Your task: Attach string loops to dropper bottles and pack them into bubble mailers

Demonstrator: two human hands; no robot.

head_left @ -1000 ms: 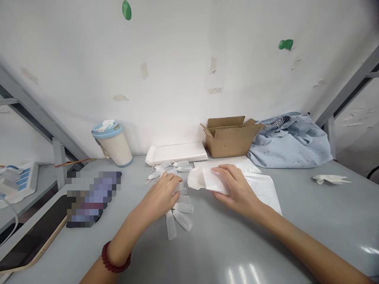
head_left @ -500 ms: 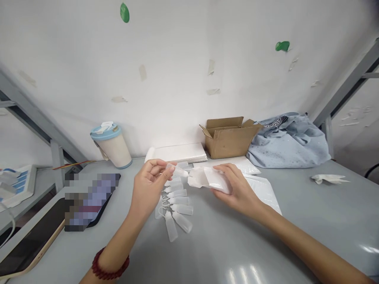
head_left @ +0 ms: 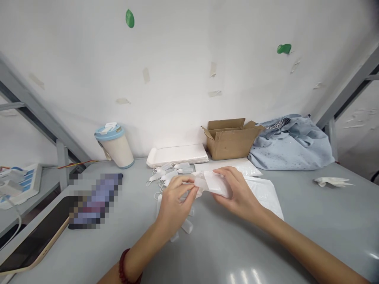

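My right hand [head_left: 237, 189] is closed around a small white plastic mailing bag [head_left: 217, 184], its mouth and loose flap turned to the left. At that mouth, my left hand [head_left: 179, 201] pinches with thumb and fingertips. What lies between those fingertips is hidden. Under and behind the left hand, several small translucent plastic bottles [head_left: 187, 226] with thin white loops lie on the grey table [head_left: 225, 244]; the hand covers part of them.
A stack of white envelopes [head_left: 180, 153] and an open cardboard box [head_left: 232, 142] stand by the wall. White bags [head_left: 265, 197] lie right of centre. Also there: a blue cloth bag [head_left: 291, 148], a lidded cup [head_left: 115, 148], two phones [head_left: 35, 236] and a crumpled tissue [head_left: 333, 182].
My left hand has moved right, up to the bag's mouth. The small plastic bottle it held is now out of sight. My right hand still holds the bag in about the same place.
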